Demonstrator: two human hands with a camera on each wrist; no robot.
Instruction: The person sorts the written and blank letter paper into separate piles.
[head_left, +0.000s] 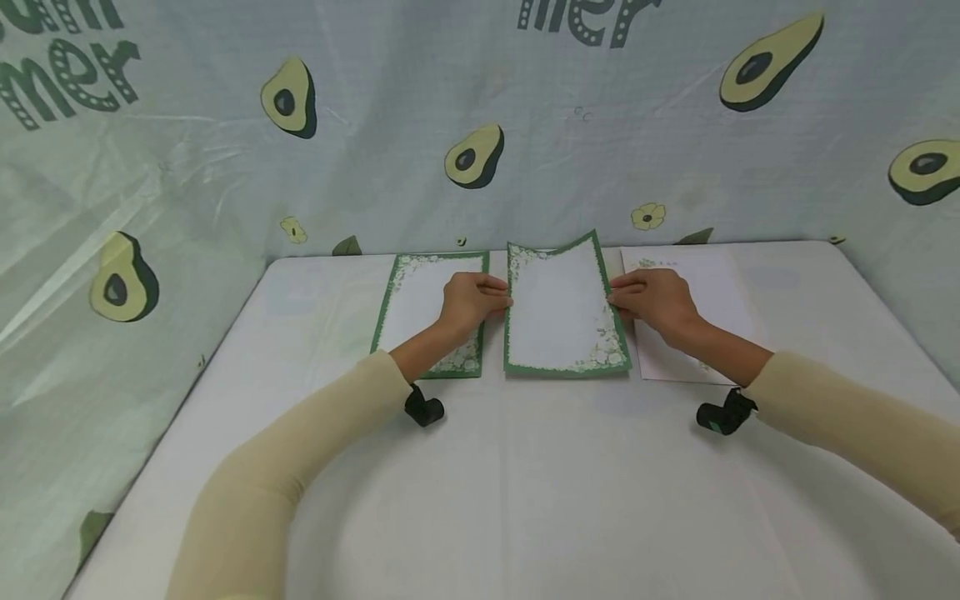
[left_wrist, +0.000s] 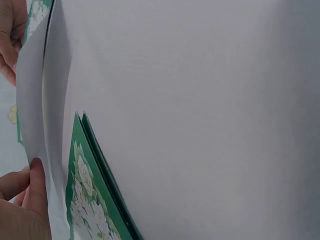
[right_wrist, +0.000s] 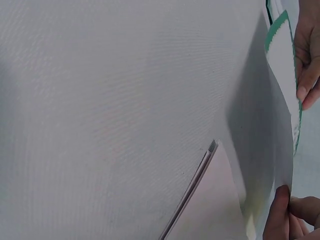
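A green-bordered sheet of paper with white flowers in its corners is held between both hands, slightly bowed. My left hand pinches its left edge, and my right hand pinches the right edge. The left wrist view shows the sheet's plain back lifted off the table. Under my left forearm lies a stack of matching green-bordered paper. A paler stack, its top face mostly blank with faint print, lies beneath my right hand and wrist; its layered edge shows in the right wrist view.
A white cloth covers the table. Behind and beside it hangs a pale curtain printed with avocados. A black wrist camera hangs under the left sleeve, another black camera under the right.
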